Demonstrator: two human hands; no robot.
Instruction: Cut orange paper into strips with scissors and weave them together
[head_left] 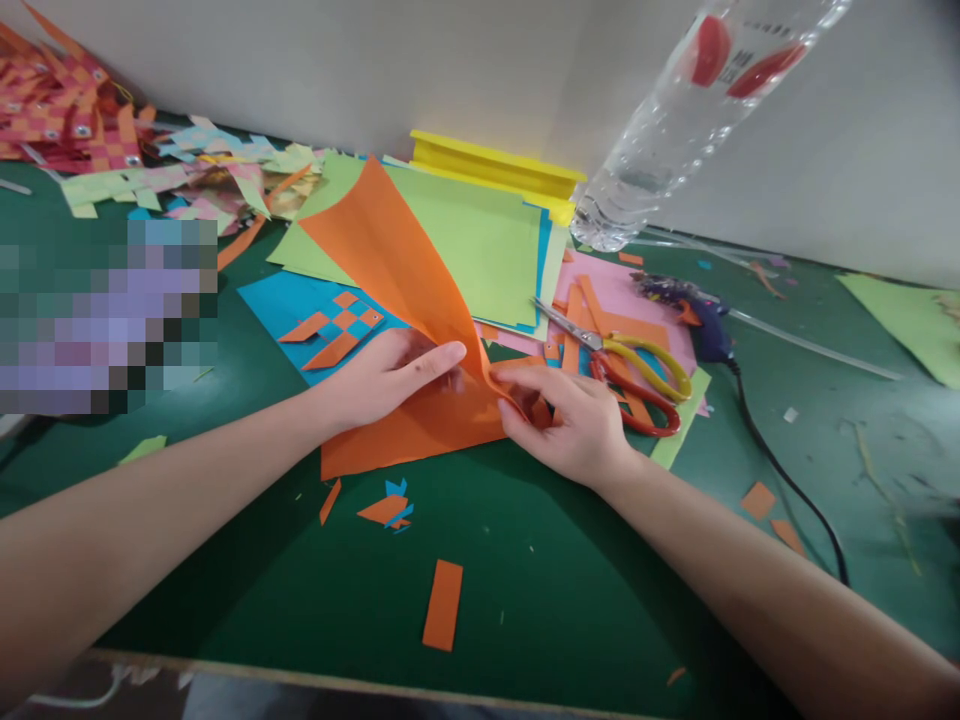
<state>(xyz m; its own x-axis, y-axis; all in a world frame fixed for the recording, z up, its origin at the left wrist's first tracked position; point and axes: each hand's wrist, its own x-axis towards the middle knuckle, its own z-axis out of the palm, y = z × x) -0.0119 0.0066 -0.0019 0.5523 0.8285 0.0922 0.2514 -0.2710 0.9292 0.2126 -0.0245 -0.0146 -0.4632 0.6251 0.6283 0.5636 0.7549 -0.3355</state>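
Observation:
A sheet of orange paper [405,260] is bent over between my hands, its upper flap standing up and its lower part lying on the green table. My left hand [401,370] is closed on the bend, thumb along the paper and fingers partly hidden behind it. The right edge of the bend is pinched between the thumb and fingers of my right hand [566,415]. A woven orange and blue paper fish [347,325] lies on blue paper [270,305] beyond my left hand. Scissors [637,370] with yellow and red handles rest just past my right hand.
Green paper sheets [480,235] are stacked behind, by a yellow plastic holder [495,168]. A water bottle [675,130] leans at the wall. A glue gun [694,315] trails a black cord at right. Woven pieces [67,110] pile up at far left. Orange scraps [442,605] lie in front.

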